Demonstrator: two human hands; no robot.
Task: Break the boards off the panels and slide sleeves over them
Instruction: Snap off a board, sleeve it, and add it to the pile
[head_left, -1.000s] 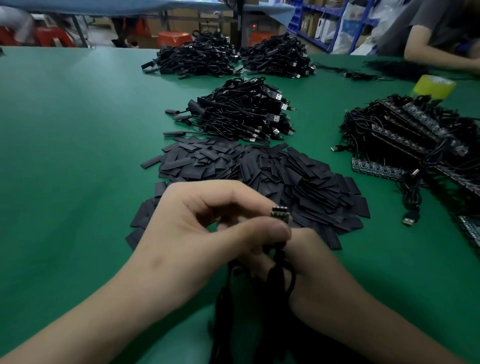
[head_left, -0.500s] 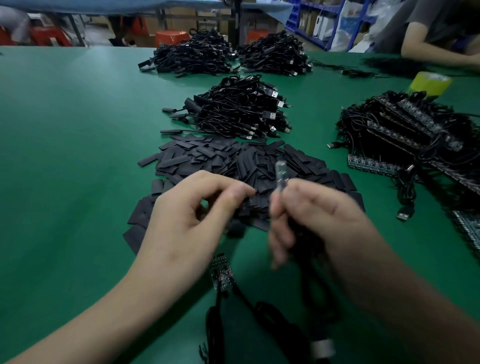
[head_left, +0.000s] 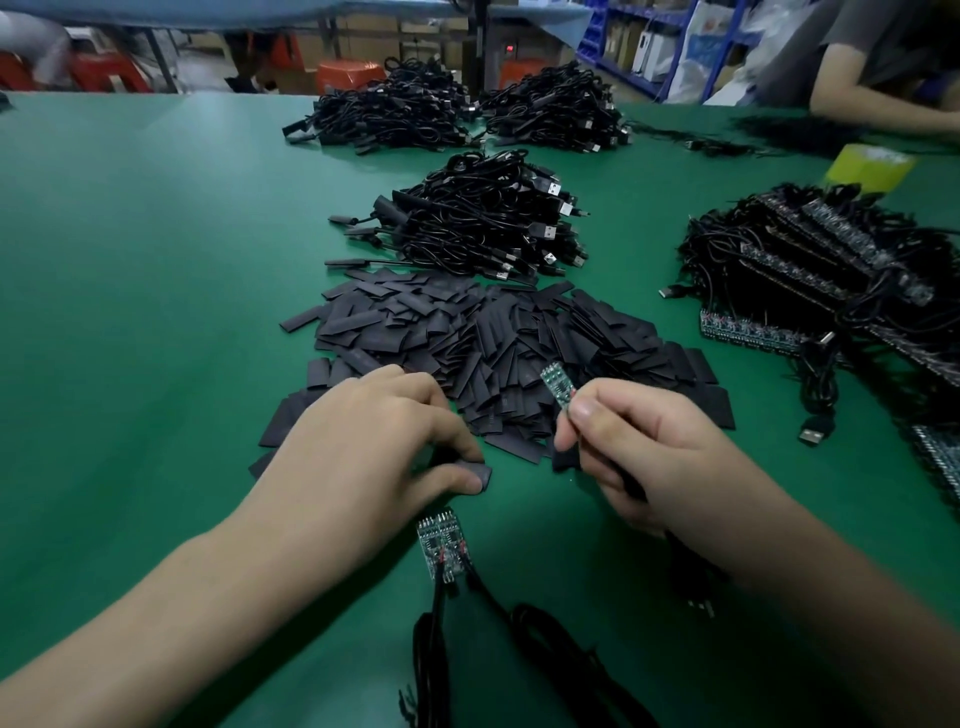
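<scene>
Fingers of our right hand (head_left: 639, 447) curl round a small green board (head_left: 558, 387), pinching its lower end so it stands up above the thumb. Our left hand (head_left: 374, 447) pinches one black sleeve (head_left: 475, 475) at the near edge of the sleeve pile (head_left: 493, 343). Just beside it, two joined boards (head_left: 441, 543) lie on the table (head_left: 130, 260), black cables (head_left: 431, 649) trailing toward us. Panels (head_left: 810, 275) tangled in cable sit far right.

Green table (head_left: 156, 260), blue shelving (head_left: 621, 57), orange stools (head_left: 349, 76).

Left hand (head_left: 374, 457) now off board (head_left: 558, 387), onto sleeve (head_left: 477, 475)
</scene>
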